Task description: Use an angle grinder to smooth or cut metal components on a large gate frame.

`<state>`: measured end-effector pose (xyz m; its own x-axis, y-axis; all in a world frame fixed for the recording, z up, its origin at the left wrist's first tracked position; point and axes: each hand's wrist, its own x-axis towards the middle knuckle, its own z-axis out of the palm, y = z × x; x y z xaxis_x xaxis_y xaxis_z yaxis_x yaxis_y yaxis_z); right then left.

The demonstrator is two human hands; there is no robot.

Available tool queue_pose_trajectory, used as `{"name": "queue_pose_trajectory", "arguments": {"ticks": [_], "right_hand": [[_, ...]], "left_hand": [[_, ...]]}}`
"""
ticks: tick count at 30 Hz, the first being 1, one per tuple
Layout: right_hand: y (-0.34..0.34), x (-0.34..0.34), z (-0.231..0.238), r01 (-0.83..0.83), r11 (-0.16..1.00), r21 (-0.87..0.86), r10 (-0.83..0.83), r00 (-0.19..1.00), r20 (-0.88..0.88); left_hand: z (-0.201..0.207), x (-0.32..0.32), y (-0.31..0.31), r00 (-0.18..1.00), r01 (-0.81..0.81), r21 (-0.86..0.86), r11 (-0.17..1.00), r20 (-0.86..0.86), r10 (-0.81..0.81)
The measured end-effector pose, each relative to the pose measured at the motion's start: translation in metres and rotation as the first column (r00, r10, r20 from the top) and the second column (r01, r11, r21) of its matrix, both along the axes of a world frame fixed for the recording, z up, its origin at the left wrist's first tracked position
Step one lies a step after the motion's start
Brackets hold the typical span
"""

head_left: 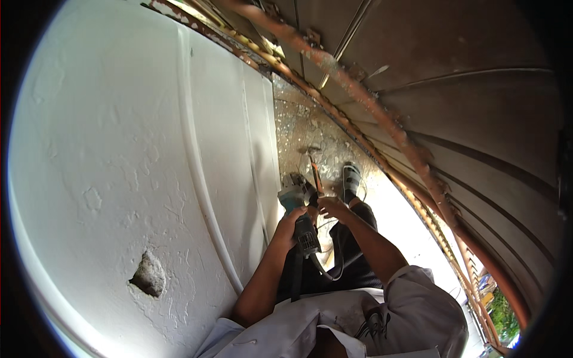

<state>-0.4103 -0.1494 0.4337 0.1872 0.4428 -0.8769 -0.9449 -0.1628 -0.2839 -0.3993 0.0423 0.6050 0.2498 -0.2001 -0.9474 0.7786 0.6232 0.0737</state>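
Note:
My left hand [291, 225] is wrapped round the body of a teal-and-black angle grinder [306, 234], whose metal gear head [291, 194] points away from me. A black cord loops from the grinder's near end. Just right of the grinder, my right hand [334, 208] is closed, its fingers curled inward; what they hold is hidden. Beyond it lies a hammer-like tool with an orange handle [315, 172]. That handle ends close by my right fingers, and I cannot tell whether they touch it.
A white plastered wall [119, 119] with a chipped hole [149, 275] and a vertical pipe [197, 161] stands close on the left. Rusty metal bars [370, 101] and brown sheet panels [477, 119] curve along the right. My sandalled foot [351, 178] rests on the speckled floor [298, 128].

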Motion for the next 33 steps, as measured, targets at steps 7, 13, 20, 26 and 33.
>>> {"name": "queue_pose_trajectory", "arguments": {"ticks": [7, 13, 20, 26, 33], "right_hand": [[-0.016, 0.063, 0.255, -0.307, 0.942, 0.137, 0.272, 0.936, 0.223], [-0.025, 0.068, 0.292, -0.365, 0.930, -0.037, 0.342, 0.825, 0.449], [-0.041, 0.095, 0.415, -0.210, 0.970, -0.127, 0.225, 0.557, 0.800], [-0.091, 0.101, 0.407, -0.038, 0.975, -0.221, 0.203, 0.567, 0.798], [-0.144, 0.079, 0.351, 0.080, 0.878, -0.472, 0.410, 0.385, 0.827]], "left_hand": [[0.046, 0.017, -0.040, 0.972, -0.175, 0.064, 0.982, 0.167, 0.163], [0.120, 0.024, -0.079, 0.885, -0.261, 0.204, 0.944, 0.441, 0.149], [0.228, 0.049, -0.098, 0.759, -0.018, 0.570, 0.821, 0.543, -0.360], [0.265, 0.079, -0.065, 0.416, 0.415, 0.677, 0.608, 0.454, -0.788], [0.395, 0.173, -0.016, 0.285, -0.235, 0.623, 0.746, 0.778, -0.560]]}}
